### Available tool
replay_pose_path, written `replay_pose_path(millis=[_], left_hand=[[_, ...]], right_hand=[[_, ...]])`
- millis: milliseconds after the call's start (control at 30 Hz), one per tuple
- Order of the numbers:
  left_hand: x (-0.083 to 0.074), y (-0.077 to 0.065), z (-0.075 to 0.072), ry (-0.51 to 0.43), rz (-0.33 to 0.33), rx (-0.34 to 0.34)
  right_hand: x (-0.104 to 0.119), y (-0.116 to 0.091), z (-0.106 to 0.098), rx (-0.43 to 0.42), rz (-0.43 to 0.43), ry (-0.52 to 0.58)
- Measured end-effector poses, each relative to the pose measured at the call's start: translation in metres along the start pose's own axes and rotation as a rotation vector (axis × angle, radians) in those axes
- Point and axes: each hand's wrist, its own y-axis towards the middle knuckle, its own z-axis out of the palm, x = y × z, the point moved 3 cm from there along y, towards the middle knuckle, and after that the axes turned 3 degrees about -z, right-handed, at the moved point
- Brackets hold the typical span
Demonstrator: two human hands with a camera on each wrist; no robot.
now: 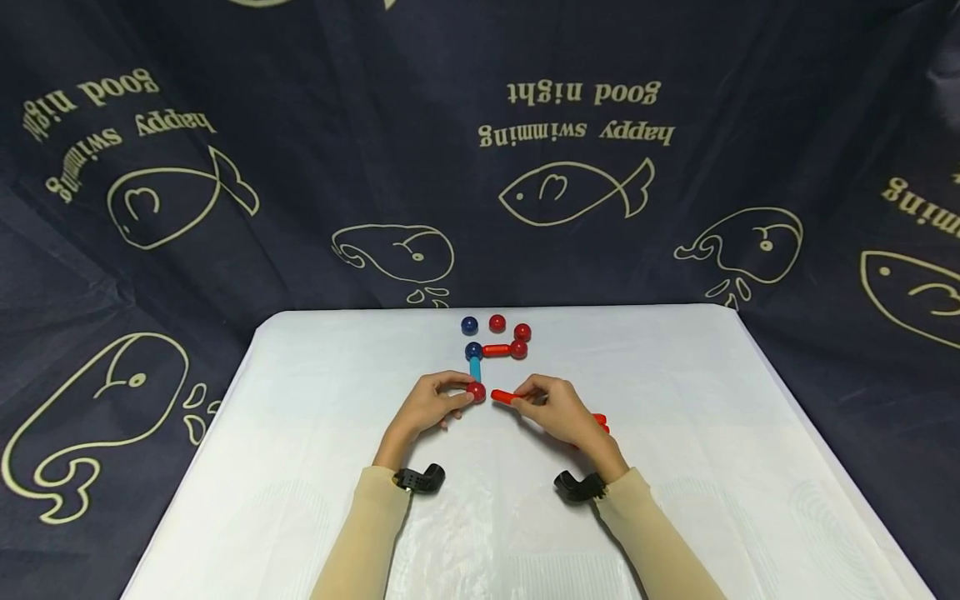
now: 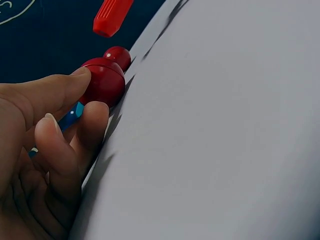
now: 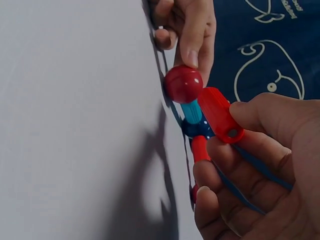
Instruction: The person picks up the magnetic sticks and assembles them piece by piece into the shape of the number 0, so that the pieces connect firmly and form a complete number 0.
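Observation:
My left hand [image 1: 429, 407] pinches a red ball [image 1: 476, 391] between thumb and fingers, low over the white table. That ball sits at the near end of a light blue rod [image 1: 475, 369], whose far end meets a dark blue ball [image 1: 473, 351]. From the dark blue ball a red rod [image 1: 496, 351] runs right to another red ball [image 1: 518, 349]. My right hand [image 1: 557, 408] holds a loose red rod [image 3: 217, 114] between thumb and fingers. Its free end points at the pinched ball, with a small gap between them in the head view.
Behind the joined pieces lie a loose dark blue ball [image 1: 469, 325] and two red balls, one at the back [image 1: 497, 322] and one to the right [image 1: 522, 332]. More red rods [image 1: 600, 419] lie partly hidden behind my right wrist. A dark printed cloth [image 1: 420, 167] hangs beyond the table [image 1: 315, 433].

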Motion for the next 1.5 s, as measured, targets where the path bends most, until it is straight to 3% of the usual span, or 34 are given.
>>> replay_pose_path(millis=[300, 733, 1067, 1500], left_hand=[[0.000, 0.001, 0.000, 0.001, 0.001, -0.007], [0.001, 0.002, 0.001, -0.011, 0.024, -0.001], [0.001, 0.001, 0.001, -0.015, 0.035, -0.007], [0.001, 0.001, 0.002, 0.000, 0.023, -0.003]], right_hand=[[0.003, 0.003, 0.012, 0.010, -0.035, -0.009], [0.009, -0.001, 0.021, -0.041, -0.052, -0.013], [0.014, -0.004, 0.029, 0.045, -0.111, 0.007], [0.020, -0.006, 0.047, 0.098, -0.101, 0.002]])
